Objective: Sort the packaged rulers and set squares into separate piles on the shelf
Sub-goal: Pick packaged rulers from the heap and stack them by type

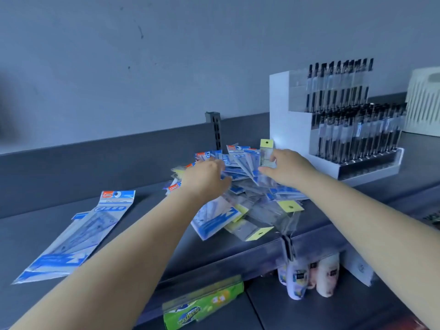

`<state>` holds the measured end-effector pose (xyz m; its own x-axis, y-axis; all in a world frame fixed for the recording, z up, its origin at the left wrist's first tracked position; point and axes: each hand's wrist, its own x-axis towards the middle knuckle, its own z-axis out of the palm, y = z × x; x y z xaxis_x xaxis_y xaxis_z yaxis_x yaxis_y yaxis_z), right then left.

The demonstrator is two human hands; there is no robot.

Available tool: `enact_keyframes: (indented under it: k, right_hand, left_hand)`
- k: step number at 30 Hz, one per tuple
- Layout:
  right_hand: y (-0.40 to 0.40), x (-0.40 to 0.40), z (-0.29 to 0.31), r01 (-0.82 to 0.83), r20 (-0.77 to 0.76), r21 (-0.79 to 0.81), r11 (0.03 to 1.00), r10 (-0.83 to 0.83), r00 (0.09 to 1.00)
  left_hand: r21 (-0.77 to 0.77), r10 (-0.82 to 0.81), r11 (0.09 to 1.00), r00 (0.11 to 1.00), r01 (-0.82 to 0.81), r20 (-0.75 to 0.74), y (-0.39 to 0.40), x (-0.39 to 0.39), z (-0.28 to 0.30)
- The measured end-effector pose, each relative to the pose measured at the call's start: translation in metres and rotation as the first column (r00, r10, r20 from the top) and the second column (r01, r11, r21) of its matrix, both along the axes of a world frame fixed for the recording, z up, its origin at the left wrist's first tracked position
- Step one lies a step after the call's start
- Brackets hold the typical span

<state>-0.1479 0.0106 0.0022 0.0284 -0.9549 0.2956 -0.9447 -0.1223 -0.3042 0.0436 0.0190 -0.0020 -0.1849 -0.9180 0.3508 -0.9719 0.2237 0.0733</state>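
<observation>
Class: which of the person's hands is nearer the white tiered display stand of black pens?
Right. The right hand reaches into the heap just beside the white tiered display stand of black pens; the left hand is farther left, across the heap.

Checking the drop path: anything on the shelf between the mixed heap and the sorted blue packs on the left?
Nothing visible. The shelf surface between the mixed heap and the blue packs is bare; only the left forearm crosses above it.

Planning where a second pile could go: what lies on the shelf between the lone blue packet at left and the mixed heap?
Only bare shelf and the left forearm crossing it, in the head view.
</observation>
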Motion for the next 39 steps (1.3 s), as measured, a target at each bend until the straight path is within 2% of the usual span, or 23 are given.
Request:
enact_keyframes:
  k: [4,8,10,15,21,24,27,30,35,39]
  right_hand:
    - [-0.022,-0.009,-0.006,0.08,0.019,0.155,0.985,-0.084,0.996]
    - [-0.035,-0.012,-0.006,-0.006,0.163,0.214,0.977,-0.03,0.986]
    - [-0.037,-0.017,-0.003,0.014,0.211,0.246,0.969,-0.068,0.975]
    - [-0.04,-0.032,-0.007,0.086,0.366,0.28,0.956,-0.189,0.911]
    - [-0.048,-0.044,-0.015,0.11,0.528,0.222,0.969,-0.214,0.822]
    - [-0.047,-0.048,-0.016,0.119,0.593,0.15,0.981,-0.186,0.784]
    - [-0.044,-0.048,-0.017,0.122,0.645,0.074,0.99,-0.141,0.751]
    - [-0.037,-0.045,-0.016,0.113,0.676,0.033,0.993,-0.105,0.729]
    - [-0.023,-0.042,-0.011,0.104,0.683,-0.029,0.994,-0.056,0.728]
    - [-0.007,-0.029,-0.001,0.05,0.771,-0.05,0.998,0.007,0.636]
  left_hand:
    - [-0.012,-0.024,1.0,0.999,0.024,0.034,-0.017,-0.016,0.002]
    - [0.005,-0.044,0.999,0.999,0.044,0.014,-0.035,-0.025,0.004]
    - [0.028,-0.053,0.998,0.999,0.053,-0.013,-0.045,-0.029,0.005]
    - [0.102,-0.033,0.994,0.999,0.034,-0.009,-0.064,-0.05,0.005]
    - [0.129,0.037,0.991,0.999,-0.04,0.02,-0.077,-0.072,0.003]
    - [0.214,0.035,0.977,0.99,-0.005,-0.139,-0.079,-0.076,0.003]
    - [0.288,0.059,0.957,0.944,0.039,-0.323,-0.085,-0.075,0.001]
    - [0.32,0.091,0.947,0.923,0.037,-0.374,-0.085,-0.071,-0.001]
    - [0.275,0.111,0.961,0.891,0.016,-0.439,-0.074,-0.061,0.001]
    - [0.192,0.072,0.979,0.771,0.067,-0.633,-0.054,-0.039,0.011]
